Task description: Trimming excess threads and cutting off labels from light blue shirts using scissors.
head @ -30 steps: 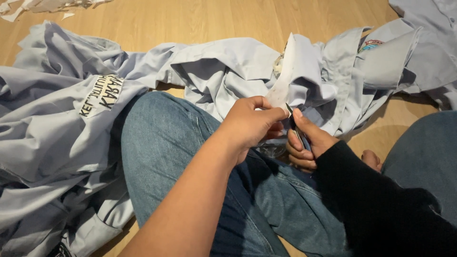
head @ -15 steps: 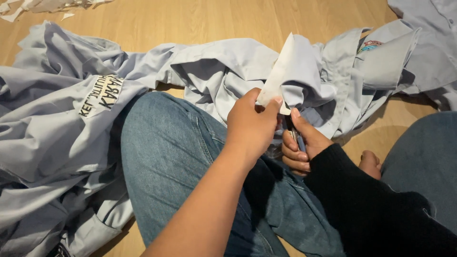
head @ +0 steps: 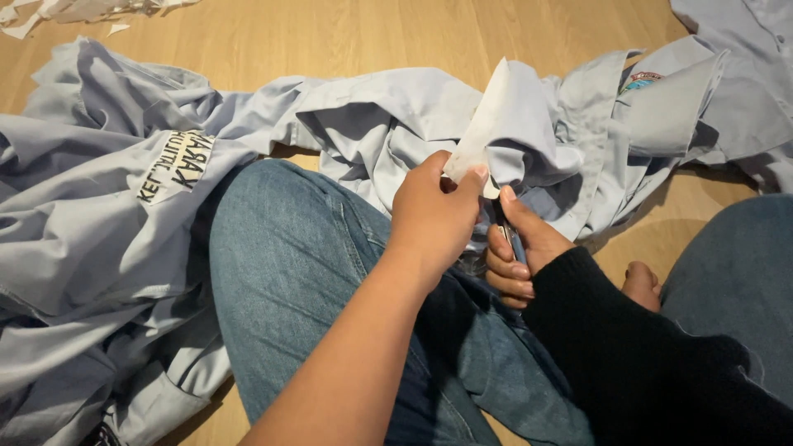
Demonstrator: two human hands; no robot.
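A wooden floor (head: 347, 33) carries everything here, and across it spreads one large heap of pale grey-blue shirts (head: 91, 223), how many garments it holds being impossible to tell from the folds; one shows a white printed label (head: 175, 165) on the left and another a small coloured badge (head: 640, 81) near a pocket at the upper right. Two legs in blue jeans (head: 281, 281) stretch out from below, the left one lying over the edge of the cloth, and one bare foot (head: 643, 285) shows between the knees at the right. A scatter of white scraps (head: 74, 10) lies at the far upper left corner, well apart from the hands. The left hand (head: 434, 219), on a bare forearm, has its grip closed: thumb and fingertips pinch the lower edge of a single pale fabric flap (head: 505, 116) that stands up from the heap just above the left knee. The right hand (head: 520, 248), in a black sleeve (head: 644, 363), sits just beside and touching the left hand, its fingers curled around a slim dark tool (head: 510, 239), mostly hidden, whose kind I cannot tell; its thumb points up toward the flap's base.
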